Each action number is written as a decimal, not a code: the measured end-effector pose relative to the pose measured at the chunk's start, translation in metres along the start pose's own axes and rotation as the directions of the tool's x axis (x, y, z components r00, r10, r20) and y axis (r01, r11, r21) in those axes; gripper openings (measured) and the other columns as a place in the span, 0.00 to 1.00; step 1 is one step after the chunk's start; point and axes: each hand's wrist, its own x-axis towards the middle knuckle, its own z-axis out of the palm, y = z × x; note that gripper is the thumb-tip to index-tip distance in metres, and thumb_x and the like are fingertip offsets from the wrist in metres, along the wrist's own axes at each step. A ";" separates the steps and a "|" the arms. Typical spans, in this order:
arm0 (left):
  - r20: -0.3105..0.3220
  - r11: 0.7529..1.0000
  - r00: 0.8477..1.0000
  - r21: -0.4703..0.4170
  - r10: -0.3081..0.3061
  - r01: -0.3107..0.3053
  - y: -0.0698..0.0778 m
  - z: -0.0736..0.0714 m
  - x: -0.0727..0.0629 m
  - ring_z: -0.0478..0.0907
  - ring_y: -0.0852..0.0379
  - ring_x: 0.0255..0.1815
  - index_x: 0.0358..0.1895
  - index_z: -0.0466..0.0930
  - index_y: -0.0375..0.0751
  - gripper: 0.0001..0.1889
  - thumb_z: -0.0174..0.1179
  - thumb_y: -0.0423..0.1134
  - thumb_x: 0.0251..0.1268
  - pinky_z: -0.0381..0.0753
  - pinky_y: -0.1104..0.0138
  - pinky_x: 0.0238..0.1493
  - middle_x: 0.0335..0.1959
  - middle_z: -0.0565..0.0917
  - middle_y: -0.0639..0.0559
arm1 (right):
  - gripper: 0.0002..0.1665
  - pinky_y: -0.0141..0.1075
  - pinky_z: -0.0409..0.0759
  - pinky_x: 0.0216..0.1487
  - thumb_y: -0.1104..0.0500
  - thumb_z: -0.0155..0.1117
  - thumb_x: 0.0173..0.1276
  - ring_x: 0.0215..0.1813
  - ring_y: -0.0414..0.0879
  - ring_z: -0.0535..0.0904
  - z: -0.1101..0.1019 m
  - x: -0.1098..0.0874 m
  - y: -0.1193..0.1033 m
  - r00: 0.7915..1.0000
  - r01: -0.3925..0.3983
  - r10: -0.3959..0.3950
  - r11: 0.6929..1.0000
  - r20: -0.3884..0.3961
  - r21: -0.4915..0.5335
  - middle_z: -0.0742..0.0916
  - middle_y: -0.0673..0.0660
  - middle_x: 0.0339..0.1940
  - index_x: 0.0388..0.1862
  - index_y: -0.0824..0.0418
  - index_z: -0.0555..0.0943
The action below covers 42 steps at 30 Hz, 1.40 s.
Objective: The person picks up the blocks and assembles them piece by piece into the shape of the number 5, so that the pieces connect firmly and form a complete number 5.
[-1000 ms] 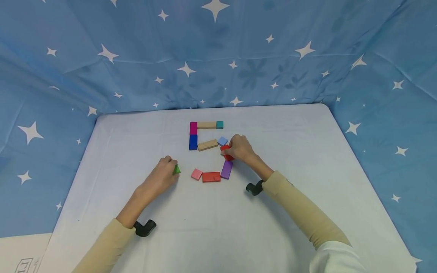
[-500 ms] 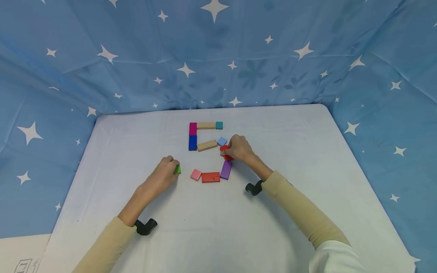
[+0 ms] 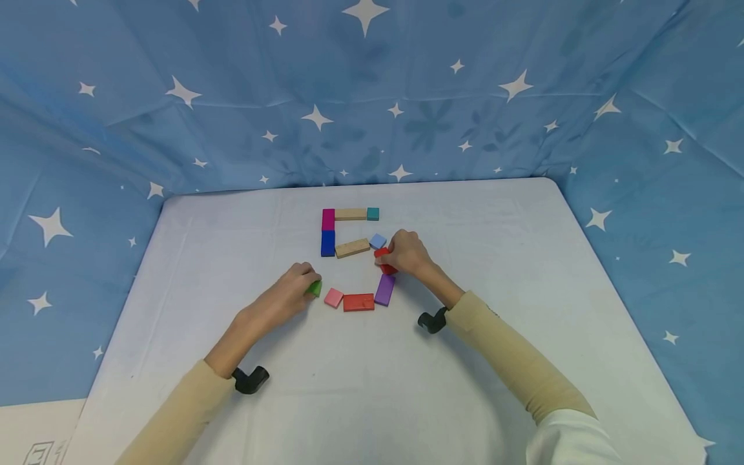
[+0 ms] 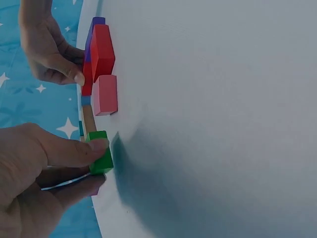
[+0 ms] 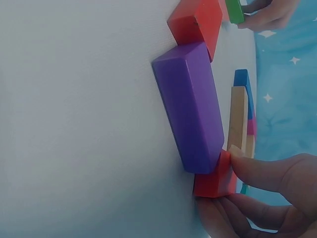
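My left hand [image 3: 285,297] pinches a green block [image 4: 100,153] between thumb and fingers, just left of a pink block [image 3: 334,298]. In the left wrist view a shadow lies on the cloth beside the green block. My right hand [image 3: 409,253] grips a red block [image 5: 213,182] at its sides, with its end against a purple block [image 5: 185,109]. Fingers cover part of that red block in the head view. Another red block [image 3: 358,302] lies between the pink and purple ones. A light blue block [image 3: 378,241] sits just beyond the right hand's fingertips.
Farther back, a wooden block [image 3: 352,248] slants beside a dark blue block [image 3: 328,243]. Behind these are a magenta block [image 3: 328,219], another wooden block [image 3: 351,214] and a teal block [image 3: 372,214]. The white-covered table [image 3: 465,387] meets a blue star-patterned curtain [image 3: 232,129].
My left hand has moved right with the green block, bringing it closer to the pink block. The right hand stays in place on its red block.
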 end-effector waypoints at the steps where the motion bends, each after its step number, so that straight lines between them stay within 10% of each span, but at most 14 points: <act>1: 0.007 1.000 1.000 0.006 0.019 -0.019 0.000 0.000 0.001 0.77 0.46 0.51 0.52 0.84 0.28 0.14 0.66 0.22 0.62 0.84 0.58 0.52 0.48 0.82 0.40 | 0.21 0.32 0.73 0.32 0.51 0.77 0.65 0.37 0.49 0.78 0.000 0.000 0.000 1.000 0.000 0.000 1.000 0.000 -0.002 0.85 0.60 0.33 0.42 0.69 0.86; 15: 0.158 0.992 0.981 0.034 0.116 -0.123 -0.001 -0.009 0.014 0.77 0.47 0.56 0.54 0.85 0.32 0.17 0.66 0.20 0.62 0.82 0.58 0.58 0.54 0.83 0.41 | 0.21 0.31 0.73 0.32 0.51 0.76 0.65 0.36 0.49 0.78 -0.001 0.000 0.001 1.000 -0.019 0.019 1.000 0.004 0.000 0.85 0.59 0.32 0.43 0.69 0.86; 42: 0.221 0.977 0.958 0.067 0.184 -0.203 -0.002 -0.006 0.019 0.78 0.47 0.56 0.55 0.84 0.34 0.20 0.67 0.19 0.59 0.82 0.57 0.60 0.55 0.83 0.42 | 0.24 0.32 0.76 0.33 0.51 0.77 0.65 0.37 0.48 0.79 0.000 0.000 -0.002 0.999 -0.035 0.035 0.999 0.008 -0.002 0.87 0.60 0.35 0.47 0.70 0.85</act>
